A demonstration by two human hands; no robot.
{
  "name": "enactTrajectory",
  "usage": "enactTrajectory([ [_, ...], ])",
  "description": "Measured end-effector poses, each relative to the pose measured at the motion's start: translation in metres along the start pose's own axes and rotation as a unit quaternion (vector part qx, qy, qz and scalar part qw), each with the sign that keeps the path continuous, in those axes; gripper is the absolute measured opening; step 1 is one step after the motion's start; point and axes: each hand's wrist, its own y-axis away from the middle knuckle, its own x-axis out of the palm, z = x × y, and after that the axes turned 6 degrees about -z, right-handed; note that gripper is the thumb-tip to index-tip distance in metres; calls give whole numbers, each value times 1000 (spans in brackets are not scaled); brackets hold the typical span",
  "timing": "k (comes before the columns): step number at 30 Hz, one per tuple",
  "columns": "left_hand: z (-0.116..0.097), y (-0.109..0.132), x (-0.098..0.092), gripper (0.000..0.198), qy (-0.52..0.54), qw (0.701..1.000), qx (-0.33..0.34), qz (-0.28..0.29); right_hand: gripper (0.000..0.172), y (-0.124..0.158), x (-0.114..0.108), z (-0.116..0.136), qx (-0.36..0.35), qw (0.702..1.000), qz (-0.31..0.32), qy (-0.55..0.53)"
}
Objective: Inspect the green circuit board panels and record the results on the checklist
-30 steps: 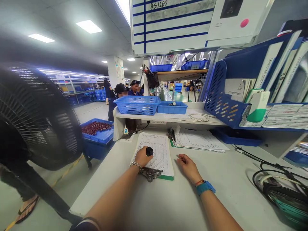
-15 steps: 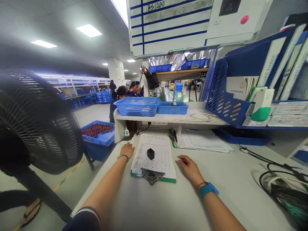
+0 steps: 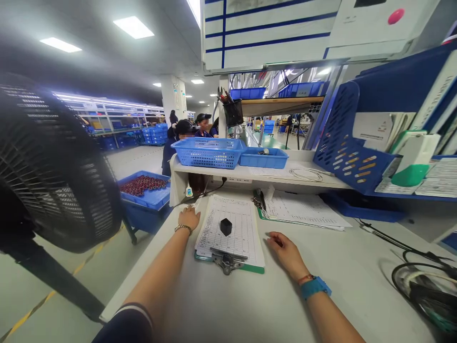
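Okay, going left to right across our bench. One black standing fan (image 3: 53, 162) is sitting at the far left, facing us, probably to keep us cool. Just past it, one blue crate (image 3: 143, 202) is holding a heap of dark red parts, too small to count, and it looks parked beside the bench for easy reach. Further back, at least two co-workers in caps (image 3: 185, 128) are standing behind the shelf.

Our left hand (image 3: 188, 218) is resting on the desk by the form's edge, fingers pressed together, holding nothing. One black cube (image 3: 225, 227) is sitting on the printed form, touching neither hand, maybe weighing the sheet down. One clipboard (image 3: 250, 268) is lying under it, its clip (image 3: 225, 260) pinning the sheets at the end nearest us. Above, on the shelf, one blue mesh basket (image 3: 209, 153) and one shallower blue tray (image 3: 263, 158) are sitting side by side.

Our right hand (image 3: 285, 255) is lying on the desk beside the clipboard, fingers loosely curled and slightly apart, pinching nothing. Past it, a second stack of forms (image 3: 303, 209) is lying flat, and one blue file holder (image 3: 352, 143) is keeping binders upright.
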Motion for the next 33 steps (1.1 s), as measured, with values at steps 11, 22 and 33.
enactTrajectory([
  [11,-4,8,-5,32,-12,997,81,-14,35,1,-1,3,1,1000,9,8],
  [22,-5,3,2,38,-35,996,68,39,35,1,-2,4,2,1000,14,13],
  [33,0,1,1,32,-36,998,60,1,36,3,-4,4,1,1000,18,20],
])
